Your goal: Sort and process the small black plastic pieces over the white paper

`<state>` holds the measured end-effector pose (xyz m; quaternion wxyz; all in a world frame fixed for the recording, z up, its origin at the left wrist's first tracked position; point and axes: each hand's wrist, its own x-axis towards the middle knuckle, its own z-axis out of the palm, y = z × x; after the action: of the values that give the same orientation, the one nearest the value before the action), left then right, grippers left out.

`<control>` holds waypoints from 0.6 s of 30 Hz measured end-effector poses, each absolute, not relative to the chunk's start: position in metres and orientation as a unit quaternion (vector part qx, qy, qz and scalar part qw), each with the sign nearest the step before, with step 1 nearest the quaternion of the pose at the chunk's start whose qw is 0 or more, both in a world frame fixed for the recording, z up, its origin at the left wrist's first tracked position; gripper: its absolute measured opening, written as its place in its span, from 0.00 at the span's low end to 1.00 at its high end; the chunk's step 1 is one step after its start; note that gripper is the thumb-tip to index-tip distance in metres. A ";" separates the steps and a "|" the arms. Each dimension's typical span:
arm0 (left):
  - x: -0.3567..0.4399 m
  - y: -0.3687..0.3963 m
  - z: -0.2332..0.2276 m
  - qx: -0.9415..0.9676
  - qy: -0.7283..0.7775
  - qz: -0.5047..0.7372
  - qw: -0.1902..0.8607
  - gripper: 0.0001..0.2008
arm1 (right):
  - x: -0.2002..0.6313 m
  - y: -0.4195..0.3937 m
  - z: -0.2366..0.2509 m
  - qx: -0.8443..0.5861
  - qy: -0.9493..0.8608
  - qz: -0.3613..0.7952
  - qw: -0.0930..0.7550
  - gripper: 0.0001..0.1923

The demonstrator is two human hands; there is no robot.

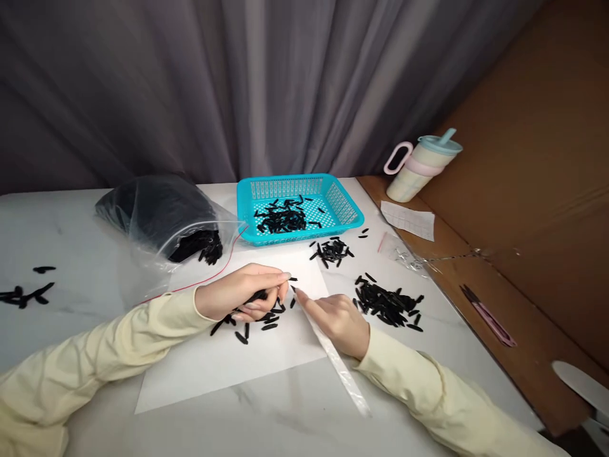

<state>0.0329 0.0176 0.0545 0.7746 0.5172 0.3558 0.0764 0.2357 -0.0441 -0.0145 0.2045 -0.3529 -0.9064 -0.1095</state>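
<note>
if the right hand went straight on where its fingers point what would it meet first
Most likely the left hand's fingers, just ahead of the right hand, perhaps grazing the black piece at their tips. Depth is unclear from this view.

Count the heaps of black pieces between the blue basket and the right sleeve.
2: a smaller heap just in front of the basket, and a larger heap farther right, nearer the sleeve. Neither heap looks hidden.
</note>
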 end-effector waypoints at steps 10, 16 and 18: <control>0.110 0.055 0.063 0.935 0.267 0.046 0.227 0.13 | 0.236 -0.047 -0.017 -0.335 -0.929 -0.074 0.140 0.16; 0.151 0.055 0.046 0.959 0.234 0.000 0.157 0.13 | 0.235 -0.046 -0.019 -0.354 -0.931 -0.028 0.084 0.17; 0.164 0.055 0.039 0.965 0.216 -0.012 0.148 0.13 | 0.235 -0.045 -0.020 -0.358 -0.930 -0.021 0.076 0.18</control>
<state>0.1644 0.0552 0.0390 0.1483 0.9649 0.2163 -0.0122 0.2346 -0.0454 -0.0196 0.0757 -0.3580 -0.9304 -0.0212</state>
